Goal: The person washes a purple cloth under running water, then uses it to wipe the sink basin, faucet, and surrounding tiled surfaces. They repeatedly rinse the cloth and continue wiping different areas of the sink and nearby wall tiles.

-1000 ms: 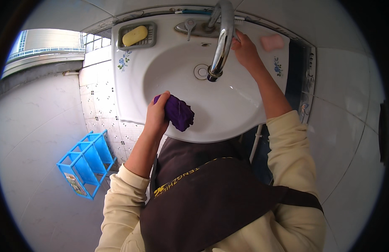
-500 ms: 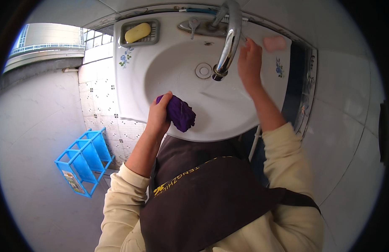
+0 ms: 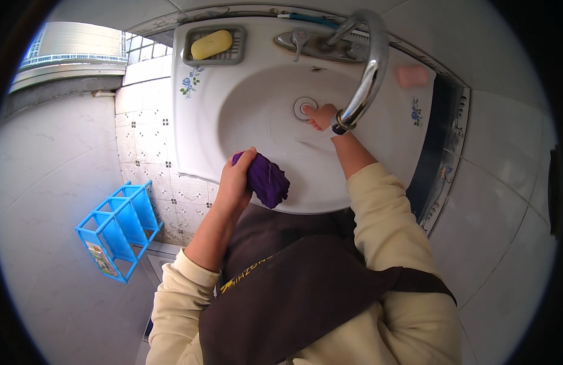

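Note:
My left hand (image 3: 234,181) is closed round a bunched purple cloth (image 3: 270,184) above the front left rim of the white sink (image 3: 251,115). Down in the basin, my right hand (image 3: 323,115) rests at the round drain stopper (image 3: 298,108). One digit reaches onto the stopper while the other fingers curl beside it, apart from that digit, with nothing held. The curved chrome faucet (image 3: 374,73) arches over my right wrist, its tip hiding part of it. No water stream shows.
A yellow soap bar (image 3: 211,44) lies in a grey soap dish (image 3: 239,52) at the back left. Pink soap (image 3: 412,76) sits on the right ledge. A toothbrush (image 3: 309,20) lies behind the faucet. A blue rack (image 3: 120,228) stands low at left.
My right hand has left the faucet's handle side and come down left to the drain. The cloth remains in my left hand, and the whole view has shifted slightly.

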A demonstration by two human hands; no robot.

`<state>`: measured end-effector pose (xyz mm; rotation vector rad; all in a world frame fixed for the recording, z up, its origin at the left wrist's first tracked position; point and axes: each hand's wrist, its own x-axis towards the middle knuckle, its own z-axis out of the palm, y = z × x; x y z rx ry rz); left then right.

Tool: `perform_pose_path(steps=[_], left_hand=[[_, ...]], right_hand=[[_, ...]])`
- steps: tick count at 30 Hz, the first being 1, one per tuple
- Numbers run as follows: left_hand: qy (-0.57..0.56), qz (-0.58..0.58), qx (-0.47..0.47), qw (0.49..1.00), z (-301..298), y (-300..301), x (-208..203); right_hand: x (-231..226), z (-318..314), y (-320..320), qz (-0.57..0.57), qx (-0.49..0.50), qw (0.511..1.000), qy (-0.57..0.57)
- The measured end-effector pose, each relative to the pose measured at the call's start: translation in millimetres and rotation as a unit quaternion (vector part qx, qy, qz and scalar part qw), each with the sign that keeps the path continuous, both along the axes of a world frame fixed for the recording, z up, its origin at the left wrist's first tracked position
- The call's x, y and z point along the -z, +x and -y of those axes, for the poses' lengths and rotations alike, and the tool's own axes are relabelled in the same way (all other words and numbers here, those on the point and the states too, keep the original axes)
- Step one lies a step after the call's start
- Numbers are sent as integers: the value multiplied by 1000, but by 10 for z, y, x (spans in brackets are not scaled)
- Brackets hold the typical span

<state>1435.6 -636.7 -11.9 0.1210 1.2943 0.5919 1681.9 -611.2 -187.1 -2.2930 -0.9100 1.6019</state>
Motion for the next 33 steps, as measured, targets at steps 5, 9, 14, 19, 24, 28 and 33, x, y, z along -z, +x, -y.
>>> perform_pose_path(steps=[5,9,14,19,24,28,33], left_hand=[[-1,19,1,1000,4,-3,23],[-11,8,9,1000,-53,5,78],[-17,21,-5,1000,-137,3,118],[0,48,-3,999,-149,23,178],[8,51,-10,999,-58,26,173],[20,94,26,995,1,149,226],[109,97,196,970,19,341,170]], right_hand=[[-133,34,-141,186,-39,978,85],[-167,-30,-197,232,-56,970,55],[-103,-71,-210,239,-41,967,73],[434,101,-3,193,2,974,121],[-44,399,-118,113,-46,984,132],[-956,697,-354,-122,110,982,96],[-1527,927,-549,-167,37,966,192]])
